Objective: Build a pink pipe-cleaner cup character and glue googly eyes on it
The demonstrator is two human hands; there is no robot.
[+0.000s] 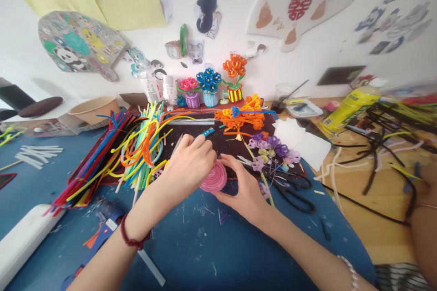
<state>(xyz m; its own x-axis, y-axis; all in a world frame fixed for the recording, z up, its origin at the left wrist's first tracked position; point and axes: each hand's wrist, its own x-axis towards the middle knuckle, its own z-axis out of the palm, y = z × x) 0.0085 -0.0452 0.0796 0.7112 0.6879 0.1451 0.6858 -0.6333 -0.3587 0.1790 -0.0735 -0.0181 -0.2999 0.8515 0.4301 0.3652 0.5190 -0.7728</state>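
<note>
A round pink pipe-cleaner coil (214,177), wound in a flat spiral, is between my two hands above the blue table mat. My left hand (191,161) is closed at its upper left edge, back of the hand facing up; the fingertips are hidden. Around the right side of the coil curves my right hand (247,191), its thumb at the lower edge and fingers near the upper edge. Just beyond my left hand lies a blue-handled tool (205,133), partly covered. Black scissors (293,193) and purple pipe-cleaner flowers (273,148) lie right of my right hand.
Bundled pipe cleaners (145,145) and a blue glue gun (109,220) lie to the left. Behind stand small flower pots (210,97) beside orange pipe-cleaner flowers (246,116). A yellow bottle (351,109) is at right, where another person's arm (423,227) shows.
</note>
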